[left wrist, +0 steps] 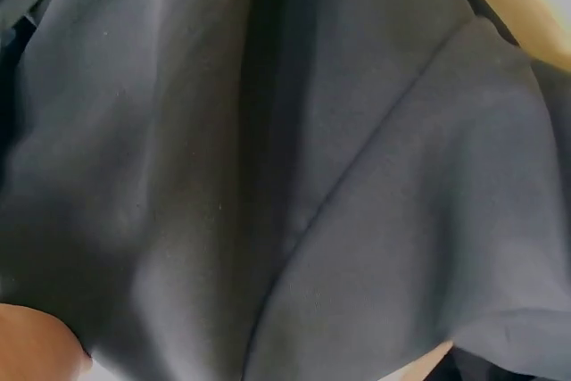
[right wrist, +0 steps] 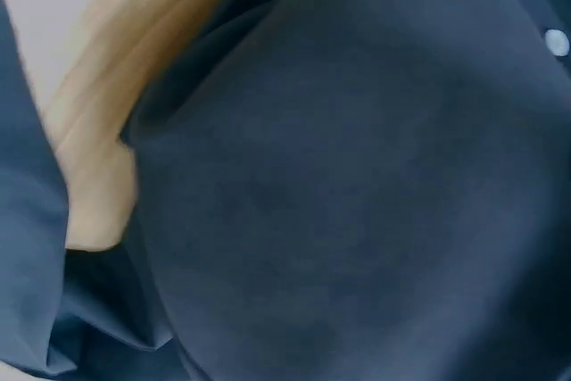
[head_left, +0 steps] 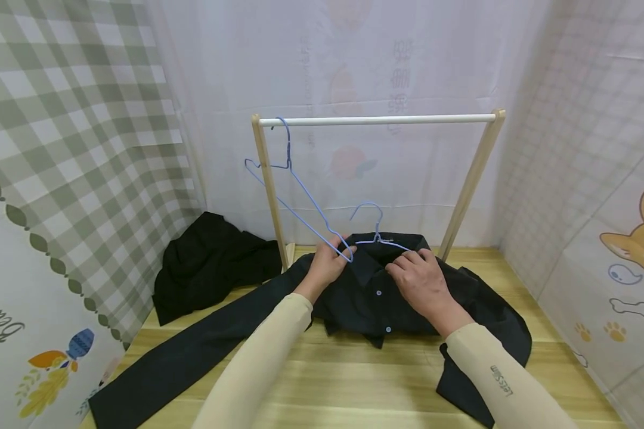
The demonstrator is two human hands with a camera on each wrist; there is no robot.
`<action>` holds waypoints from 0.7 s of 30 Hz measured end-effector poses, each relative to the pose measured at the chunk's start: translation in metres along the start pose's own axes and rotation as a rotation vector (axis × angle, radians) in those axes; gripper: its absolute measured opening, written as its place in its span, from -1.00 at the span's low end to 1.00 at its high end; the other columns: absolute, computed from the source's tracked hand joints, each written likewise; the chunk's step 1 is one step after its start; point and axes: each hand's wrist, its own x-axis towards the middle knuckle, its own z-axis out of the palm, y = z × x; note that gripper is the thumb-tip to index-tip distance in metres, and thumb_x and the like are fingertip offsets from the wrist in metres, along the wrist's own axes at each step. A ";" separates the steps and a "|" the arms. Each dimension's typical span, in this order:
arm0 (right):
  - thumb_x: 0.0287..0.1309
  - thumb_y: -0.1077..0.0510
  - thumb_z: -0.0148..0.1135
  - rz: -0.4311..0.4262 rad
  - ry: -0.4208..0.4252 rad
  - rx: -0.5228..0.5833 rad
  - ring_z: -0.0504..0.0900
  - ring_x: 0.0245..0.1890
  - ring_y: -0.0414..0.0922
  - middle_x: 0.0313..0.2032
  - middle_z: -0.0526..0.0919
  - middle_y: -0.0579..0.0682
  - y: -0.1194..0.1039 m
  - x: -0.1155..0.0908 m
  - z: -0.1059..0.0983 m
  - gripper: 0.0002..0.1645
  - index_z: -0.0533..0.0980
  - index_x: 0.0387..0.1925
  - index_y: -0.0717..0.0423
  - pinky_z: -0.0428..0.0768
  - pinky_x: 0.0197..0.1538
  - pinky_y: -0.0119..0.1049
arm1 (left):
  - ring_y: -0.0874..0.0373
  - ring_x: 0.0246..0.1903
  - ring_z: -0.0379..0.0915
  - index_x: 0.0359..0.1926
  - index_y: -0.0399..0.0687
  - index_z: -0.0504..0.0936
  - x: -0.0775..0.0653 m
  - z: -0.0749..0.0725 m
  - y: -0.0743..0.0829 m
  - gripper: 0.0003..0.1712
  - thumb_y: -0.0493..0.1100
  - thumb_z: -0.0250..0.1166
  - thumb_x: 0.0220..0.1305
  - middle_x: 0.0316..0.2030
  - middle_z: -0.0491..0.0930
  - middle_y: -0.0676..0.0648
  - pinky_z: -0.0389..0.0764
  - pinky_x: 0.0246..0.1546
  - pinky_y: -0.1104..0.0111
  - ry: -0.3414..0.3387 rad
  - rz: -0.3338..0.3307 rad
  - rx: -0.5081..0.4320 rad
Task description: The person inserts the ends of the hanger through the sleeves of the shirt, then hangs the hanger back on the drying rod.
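A black button-up shirt point(head_left: 402, 304) lies on the table with its collar toward the rack. A blue wire hanger point(head_left: 377, 236) sits in its neck opening, hook standing up. My left hand point(head_left: 324, 268) grips the shirt by the shoulder left of the collar. On the other side, my right hand point(head_left: 421, 280) pinches the fabric beside the hanger's right arm, which runs under the cloth there. Dark shirt cloth point(left wrist: 375, 176) fills most of the left wrist view, as does the shirt front point(right wrist: 339, 185) in the right wrist view.
A wooden rack with a white bar point(head_left: 386, 120) stands behind the shirt. Another blue hanger point(head_left: 309, 197) hangs at its left end, its lower corner overlapping my left hand. A crumpled black garment point(head_left: 209, 268) lies left of the rack. Curtained walls enclose the table point(head_left: 354, 387).
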 end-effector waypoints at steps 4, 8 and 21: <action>0.31 0.29 0.03 0.014 0.092 -0.049 0.59 -0.28 0.08 -0.36 0.66 0.09 -0.003 -0.002 0.012 -0.74 0.63 -0.39 0.20 0.47 -0.25 -0.05 | 0.09 -0.26 0.44 -0.07 -0.16 0.62 -0.002 0.004 0.004 -0.80 -0.16 0.30 0.37 -0.26 0.63 -0.09 0.43 -0.19 0.31 -0.016 -0.001 -0.044; 0.20 0.20 0.20 0.161 0.194 -0.065 0.49 -0.12 0.20 -0.08 0.50 0.23 -0.004 -0.010 0.020 -0.82 0.47 -0.21 0.23 0.42 -0.21 0.04 | 0.13 -0.26 0.43 -0.09 -0.15 0.63 -0.004 0.005 0.005 -0.81 -0.16 0.31 0.36 -0.24 0.63 -0.07 0.43 -0.19 0.34 -0.033 0.006 -0.048; -0.33 -0.30 0.63 0.987 -0.068 0.083 0.47 -0.71 0.25 -0.84 0.33 0.15 0.000 -0.014 0.006 -0.19 0.47 -0.36 0.27 0.34 -0.54 0.08 | 0.11 -0.31 0.42 0.02 -0.12 0.62 -0.003 0.000 0.005 -0.71 -0.09 0.31 0.36 -0.26 0.66 -0.08 0.44 -0.23 0.33 -0.029 -0.035 0.001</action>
